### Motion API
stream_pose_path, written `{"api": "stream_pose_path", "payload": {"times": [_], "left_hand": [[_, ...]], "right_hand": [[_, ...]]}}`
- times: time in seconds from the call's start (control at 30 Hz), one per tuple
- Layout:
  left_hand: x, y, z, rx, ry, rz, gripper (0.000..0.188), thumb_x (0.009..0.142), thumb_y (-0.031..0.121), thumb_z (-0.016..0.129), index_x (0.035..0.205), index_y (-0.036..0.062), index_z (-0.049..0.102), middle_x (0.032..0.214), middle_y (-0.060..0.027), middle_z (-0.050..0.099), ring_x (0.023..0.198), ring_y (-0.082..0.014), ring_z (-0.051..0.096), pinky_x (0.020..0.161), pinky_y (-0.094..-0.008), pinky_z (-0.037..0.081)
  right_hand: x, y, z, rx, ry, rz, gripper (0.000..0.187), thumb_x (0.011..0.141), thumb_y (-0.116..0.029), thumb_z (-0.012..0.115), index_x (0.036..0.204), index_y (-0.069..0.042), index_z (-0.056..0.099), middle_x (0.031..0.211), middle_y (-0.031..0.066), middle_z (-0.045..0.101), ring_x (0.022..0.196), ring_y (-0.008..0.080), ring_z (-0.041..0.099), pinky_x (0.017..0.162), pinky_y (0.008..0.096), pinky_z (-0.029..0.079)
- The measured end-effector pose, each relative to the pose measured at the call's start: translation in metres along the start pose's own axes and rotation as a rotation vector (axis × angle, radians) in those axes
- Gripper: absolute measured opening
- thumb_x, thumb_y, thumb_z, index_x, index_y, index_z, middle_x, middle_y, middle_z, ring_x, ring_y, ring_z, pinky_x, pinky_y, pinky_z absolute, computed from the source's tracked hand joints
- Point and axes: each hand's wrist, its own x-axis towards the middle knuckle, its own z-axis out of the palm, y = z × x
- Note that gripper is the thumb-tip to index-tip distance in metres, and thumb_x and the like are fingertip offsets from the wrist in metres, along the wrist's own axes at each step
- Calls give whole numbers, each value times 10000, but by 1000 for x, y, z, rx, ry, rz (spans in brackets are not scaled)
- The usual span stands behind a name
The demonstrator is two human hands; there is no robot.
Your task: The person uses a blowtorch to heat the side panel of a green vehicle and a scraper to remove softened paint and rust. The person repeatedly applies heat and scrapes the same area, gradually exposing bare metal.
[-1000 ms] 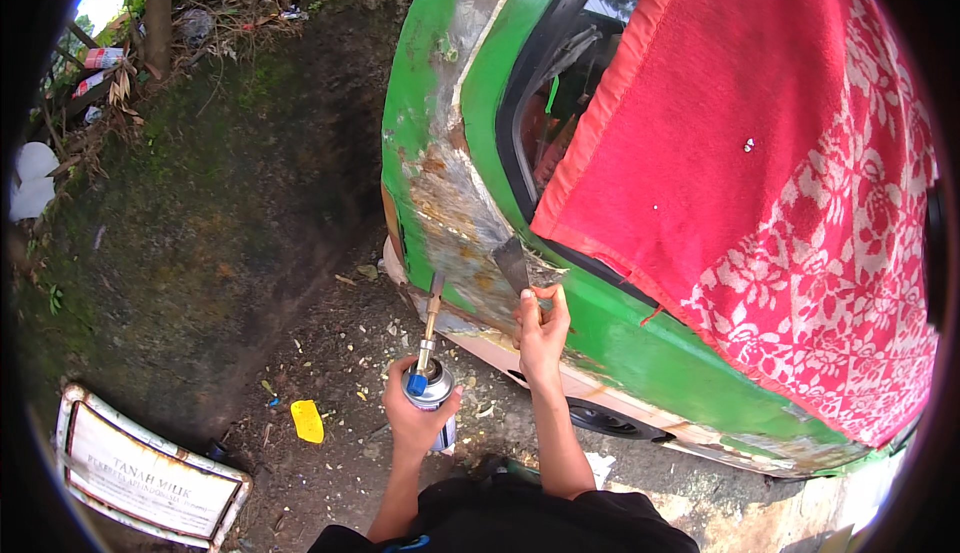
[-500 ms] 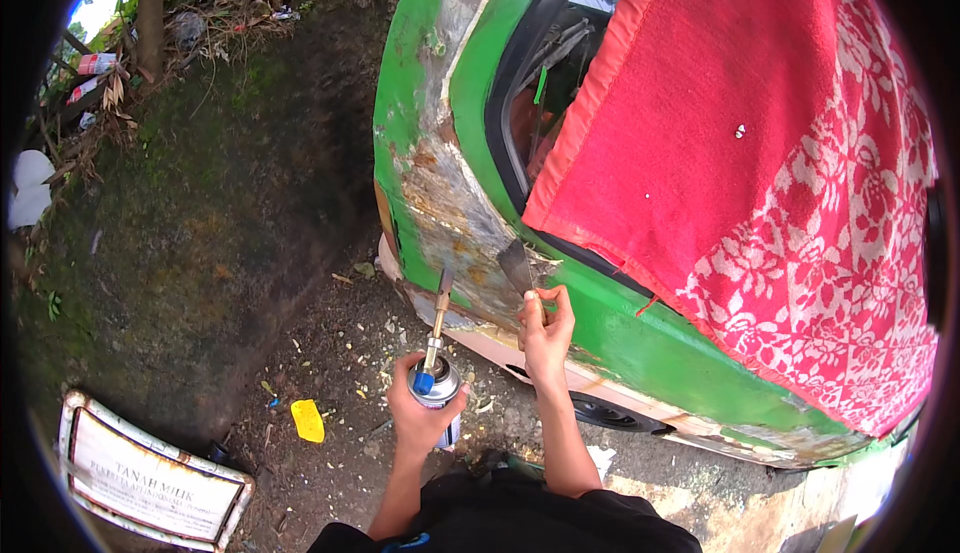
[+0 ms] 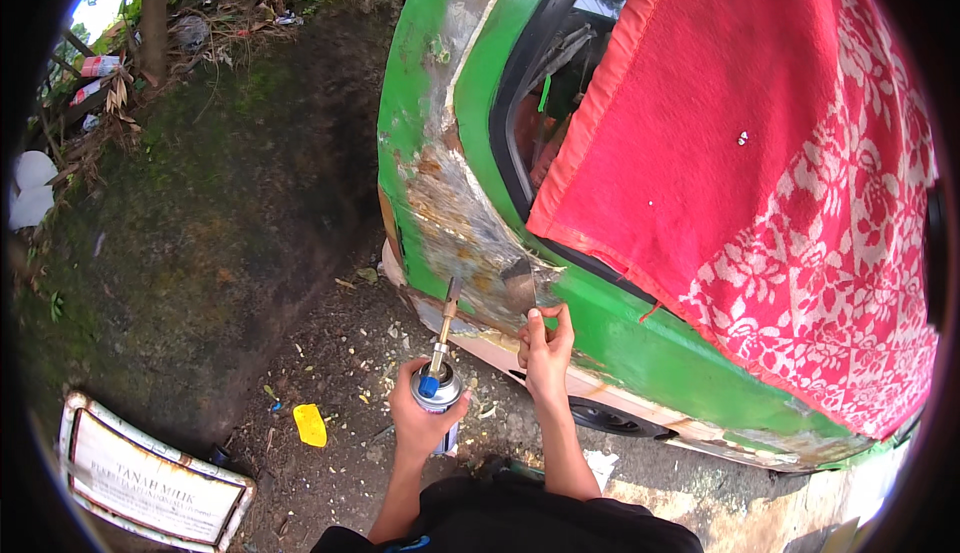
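Since the earlier views, the scraper [image 3: 520, 285] has come a touch down the bare, rusty patch [image 3: 445, 208] of the green vehicle [image 3: 630, 338], away fr. the window [image 3: 570, 83], & the torch nozzle [image 3: 448, 325] has edged R toward it. Gap btwn nozzle & blade looks narrower now. Prob. means heat source & blade are being brought to the same bit of the patch, nr its lower edge; no flame can be made out, so can't tell if it's lit.

L grip [image 3: 416, 419] is wrapped round the gas can [image 3: 447, 441], thumb on the R side, fingers on the L; nozzle sticks up & slightly R beyond the grip, blue knob [image 3: 428, 386] at its base.

R grip [image 3: 547, 358] pinches the scraper's handle btwn thumb & fingers, most of the handle hidden. Blade lies just beyond the fingertips, pointing up-L, over the patch below the window's lower corner; can't tell if its edge is touching metal.

Red cloth [image 3: 660, 143] hangs nr the blade, to its upper R, apart fr. both hands. Yellow scrap [image 3: 310, 425] on the ground, L of the can.
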Motion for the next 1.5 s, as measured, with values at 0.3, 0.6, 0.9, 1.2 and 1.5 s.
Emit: {"api": "stream_pose_path", "payload": {"times": [0.3,0.6,0.9,1.2,1.5], "left_hand": [[9,-11,21,-79,-91,12,591,691,126,915,1135,10,543,877,-56,688,790,-120,666,727,-297,548],[10,-16,28,-84,-101,9,611,678,136,921,1145,4,548,898,-70,681,815,-135,661,750,-308,548],[10,-8,19,-60,-34,32,593,704,118,903,1160,8,540,921,-62,683,832,-121,665,764,-300,546],[11,-7,7,-107,135,13,596,715,145,908,1160,-4,542,899,-66,681,816,-127,656,759,-302,540],[11,-19,7,-75,136,19,596,706,150,901,1159,3,542,920,-70,676,827,-144,661,759,-316,538]], "right_hand": [[-6,-11,-22,-1,-97,112,179,1075,-223,526,1090,-94,402,674,73,551,427,31,313,373,230,236],[-5,-14,-35,-47,-103,82,150,1074,-195,521,1065,-73,434,692,111,563,395,31,295,354,231,201],[1,-17,-22,-98,-106,22,135,1059,-175,554,1020,-78,469,683,54,549,400,27,304,355,234,198],[17,-13,3,-106,-65,-27,160,1042,-167,597,991,-94,464,663,15,524,415,19,321,350,233,214],[23,-3,-1,-189,-34,-109,161,1037,-148,608,986,-80,472,649,-12,525,467,17,358,395,232,245]]}}
